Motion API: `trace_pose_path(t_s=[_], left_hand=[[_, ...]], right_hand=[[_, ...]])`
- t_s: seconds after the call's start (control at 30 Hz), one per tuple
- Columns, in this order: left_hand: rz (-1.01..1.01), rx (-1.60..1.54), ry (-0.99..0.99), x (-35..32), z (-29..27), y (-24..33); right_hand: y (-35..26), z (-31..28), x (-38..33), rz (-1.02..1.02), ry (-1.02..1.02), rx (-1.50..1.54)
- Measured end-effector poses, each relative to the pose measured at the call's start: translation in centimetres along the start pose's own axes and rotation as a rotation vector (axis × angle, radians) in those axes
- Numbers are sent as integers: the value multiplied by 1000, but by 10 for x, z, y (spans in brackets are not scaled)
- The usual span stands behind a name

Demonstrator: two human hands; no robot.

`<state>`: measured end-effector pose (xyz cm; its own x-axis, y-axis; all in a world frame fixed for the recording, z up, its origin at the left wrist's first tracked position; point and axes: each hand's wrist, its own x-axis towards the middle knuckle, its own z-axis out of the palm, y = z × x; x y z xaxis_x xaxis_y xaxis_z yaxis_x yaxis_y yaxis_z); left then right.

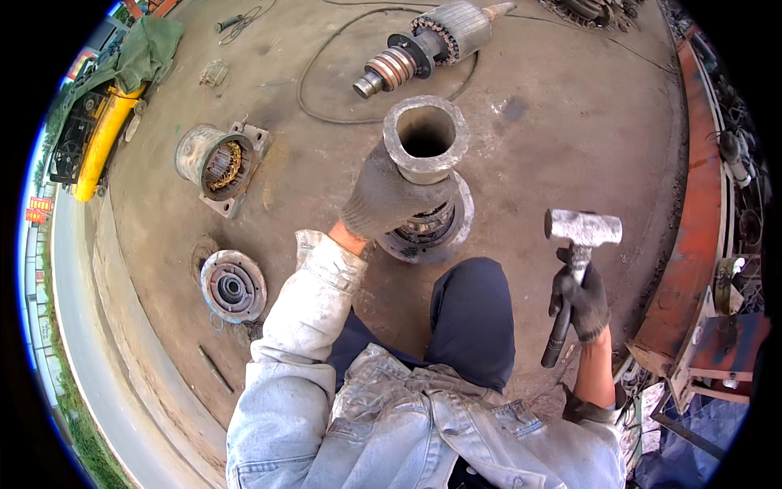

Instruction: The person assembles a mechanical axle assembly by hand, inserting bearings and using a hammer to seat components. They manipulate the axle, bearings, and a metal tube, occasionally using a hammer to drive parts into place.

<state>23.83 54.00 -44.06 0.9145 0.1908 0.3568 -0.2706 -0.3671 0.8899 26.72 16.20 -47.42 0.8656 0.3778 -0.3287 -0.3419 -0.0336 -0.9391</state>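
Note:
In a dark work glove, my left hand [395, 196] wraps round a thick grey metal pipe [428, 130], its open upper end facing me. Below the pipe is a round flanged metal part [444, 236] on the ground; the glove partly hides where the two meet. My right hand [582, 301], also gloved, grips a sledgehammer [582, 232] by its short handle, the head raised to the right of the pipe and apart from it.
A motor rotor [448, 45] with a shaft lies ahead, a cable [305, 94] looping round it. Leftward are a stator housing [216, 163], a round end cover [233, 285] and a thin metal rod [215, 369]. A rusty red steel beam [688, 204] borders the right side.

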Motion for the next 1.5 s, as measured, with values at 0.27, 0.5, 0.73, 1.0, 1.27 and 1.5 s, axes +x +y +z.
trace_pose_path(t_s=[0.27, 0.5, 0.73, 1.0, 1.27, 1.5], left_hand=[[-3, 155, -27, -8, -3, 24], [-61, 12, -10, -26, 8, 43], [-20, -125, 28, -26, -9, 36], [25, -142, -45, -19, -9, 21], [9, -180, -85, -8, -15, 9], [75, -283, -64, -9, -15, 0]], right_hand=[[-90, 9, -3, -62, -43, -386], [-132, 37, -10, -154, -74, -695], [-213, 97, -21, -444, -89, -1052], [-223, 148, -18, -666, -247, -1419], [-246, 158, -26, -658, -104, -1392], [-303, 150, -77, -1125, 308, -1310]])
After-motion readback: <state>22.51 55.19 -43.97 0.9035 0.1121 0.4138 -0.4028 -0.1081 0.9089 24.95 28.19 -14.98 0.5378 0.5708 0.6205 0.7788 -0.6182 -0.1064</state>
